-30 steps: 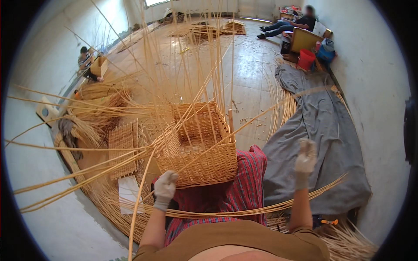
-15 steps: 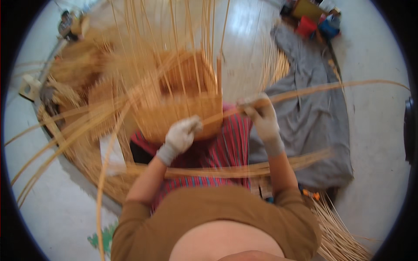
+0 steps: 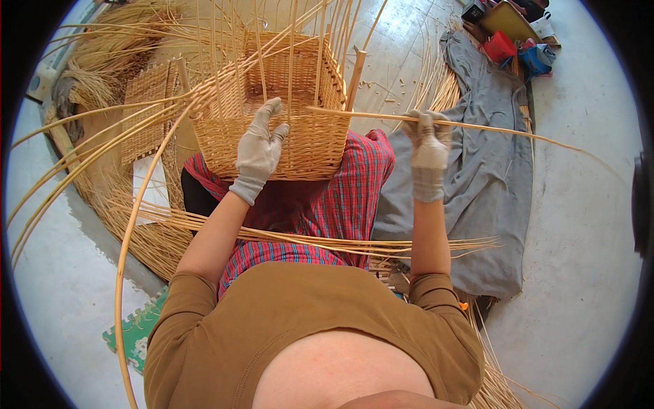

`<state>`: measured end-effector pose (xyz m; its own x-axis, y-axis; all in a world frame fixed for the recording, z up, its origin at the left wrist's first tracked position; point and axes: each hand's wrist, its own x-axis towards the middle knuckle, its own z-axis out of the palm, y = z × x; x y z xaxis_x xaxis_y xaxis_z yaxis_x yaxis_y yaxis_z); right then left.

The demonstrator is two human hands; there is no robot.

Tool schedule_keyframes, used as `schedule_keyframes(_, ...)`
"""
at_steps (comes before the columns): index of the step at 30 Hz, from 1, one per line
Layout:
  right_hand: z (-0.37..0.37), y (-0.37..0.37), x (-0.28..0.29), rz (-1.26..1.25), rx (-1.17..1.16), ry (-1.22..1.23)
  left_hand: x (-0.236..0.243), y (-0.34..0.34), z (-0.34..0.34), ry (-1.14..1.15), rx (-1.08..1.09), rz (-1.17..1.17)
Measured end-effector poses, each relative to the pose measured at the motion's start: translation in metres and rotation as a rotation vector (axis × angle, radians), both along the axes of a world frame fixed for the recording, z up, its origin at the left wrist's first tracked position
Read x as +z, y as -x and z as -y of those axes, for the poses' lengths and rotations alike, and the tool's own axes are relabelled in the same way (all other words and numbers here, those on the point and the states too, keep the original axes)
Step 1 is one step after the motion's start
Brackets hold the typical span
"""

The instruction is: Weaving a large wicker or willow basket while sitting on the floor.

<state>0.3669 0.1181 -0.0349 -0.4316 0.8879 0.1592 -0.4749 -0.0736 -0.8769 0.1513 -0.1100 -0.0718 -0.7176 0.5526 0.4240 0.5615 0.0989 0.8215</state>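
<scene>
By one basket point(image 3: 310, 146), two gloved hands point(image 3: 259, 151) point(image 3: 429, 148)

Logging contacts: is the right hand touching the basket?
Apart: the head view shows plaid cloth in the gap between the right hand and the basket.

Wicker basket point(image 3: 310, 148), one, at eleven o'clock; cane rods point(image 3: 477, 126), too many to count; grey cloth point(image 3: 477, 198), one, at three; green foam mat point(image 3: 135, 328), one, at eight; white sheet point(image 3: 151, 184), one, at nine; red bucket point(image 3: 501, 46), one, towards two.
</scene>
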Motion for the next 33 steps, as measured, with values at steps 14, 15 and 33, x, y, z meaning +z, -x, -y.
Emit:
schedule_keyframes(14, -0.020, 0.039, -0.049, 0.194, 0.169, 0.135, 0.037, 0.000, -0.063, 0.323, -0.258, 0.578)
schedule_keyframes(15, -0.021, 0.042, -0.044, 0.225, 0.163, 0.101, 0.039, 0.003, -0.072, 0.408, -0.374, 0.748)
schedule_keyframes(33, -0.046, 0.100, -0.087, -0.448, -0.055, 0.483, 0.026, -0.003, -0.073, 0.289, -0.278, 0.816)
